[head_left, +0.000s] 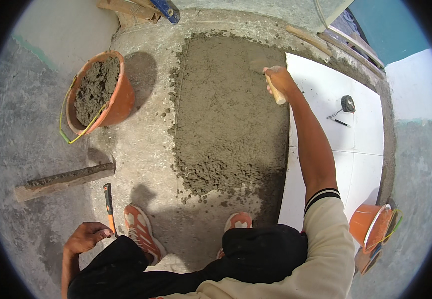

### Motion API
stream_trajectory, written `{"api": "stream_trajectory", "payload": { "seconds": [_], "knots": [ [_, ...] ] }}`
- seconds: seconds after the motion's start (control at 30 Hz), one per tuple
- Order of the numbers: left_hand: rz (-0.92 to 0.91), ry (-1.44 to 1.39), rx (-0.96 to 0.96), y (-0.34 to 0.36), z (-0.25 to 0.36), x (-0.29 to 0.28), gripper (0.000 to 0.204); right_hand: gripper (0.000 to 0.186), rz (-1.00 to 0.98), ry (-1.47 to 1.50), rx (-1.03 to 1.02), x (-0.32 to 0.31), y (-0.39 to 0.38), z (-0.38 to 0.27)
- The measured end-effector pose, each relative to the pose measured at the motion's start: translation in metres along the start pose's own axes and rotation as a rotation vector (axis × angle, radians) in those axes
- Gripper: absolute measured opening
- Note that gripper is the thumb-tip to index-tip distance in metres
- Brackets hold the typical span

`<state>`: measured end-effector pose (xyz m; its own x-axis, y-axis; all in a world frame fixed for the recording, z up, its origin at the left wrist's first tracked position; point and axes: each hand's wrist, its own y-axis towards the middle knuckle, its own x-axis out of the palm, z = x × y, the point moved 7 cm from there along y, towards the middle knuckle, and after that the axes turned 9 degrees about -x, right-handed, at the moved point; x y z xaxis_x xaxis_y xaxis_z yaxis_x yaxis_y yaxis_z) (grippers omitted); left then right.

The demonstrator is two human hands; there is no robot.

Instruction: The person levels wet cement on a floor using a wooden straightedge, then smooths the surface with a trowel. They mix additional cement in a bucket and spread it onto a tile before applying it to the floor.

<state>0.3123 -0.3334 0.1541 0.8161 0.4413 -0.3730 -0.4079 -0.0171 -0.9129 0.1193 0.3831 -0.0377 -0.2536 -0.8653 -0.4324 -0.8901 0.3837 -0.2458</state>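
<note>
My right hand [280,82] is closed around the pale wooden handle of a trowel [277,93]. The trowel's blade is smeared by motion over the bed of wet grey mortar [228,94]. That bed is fairly smooth in its far and middle parts and lumpy along the near edge. White tiles [320,134] lie right against its right side, under my right forearm. My left hand [86,236] is beside my left knee, fingers loosely extended and holding nothing I can see. Just past its fingertips is a tool with a black and orange handle [109,204]; its head is hidden by my knee.
An orange bucket of mortar [96,94] stands at the left, near a mortar-crusted wooden bar [66,180]. On the tiles lie a tape measure [347,103] and a black marker [342,122]. Another orange bucket [368,224] is at the right. A wooden strip [308,40] lies at the back.
</note>
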Motion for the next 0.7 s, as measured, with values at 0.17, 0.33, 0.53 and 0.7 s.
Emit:
{"api": "stream_trajectory", "payload": {
  "seconds": [0.17,0.33,0.53,0.7],
  "knots": [
    [0.024,0.001,-0.030,-0.003,-0.007,-0.001,0.041,0.054,0.113,-0.973,-0.292,-0.061,0.020,-0.029],
    [0.011,0.001,-0.049,0.002,-0.008,-0.002,0.042,0.029,0.123,-1.506,-0.354,-0.118,0.034,-0.046],
    [0.006,-0.023,-0.058,0.005,-0.016,-0.004,0.046,0.023,-0.005,-1.491,-0.337,-0.092,0.040,-0.040],
    [-0.017,-0.030,-0.038,0.002,-0.003,-0.001,0.046,0.020,-0.013,-1.478,-0.405,-0.083,0.035,-0.033]
  ]
}}
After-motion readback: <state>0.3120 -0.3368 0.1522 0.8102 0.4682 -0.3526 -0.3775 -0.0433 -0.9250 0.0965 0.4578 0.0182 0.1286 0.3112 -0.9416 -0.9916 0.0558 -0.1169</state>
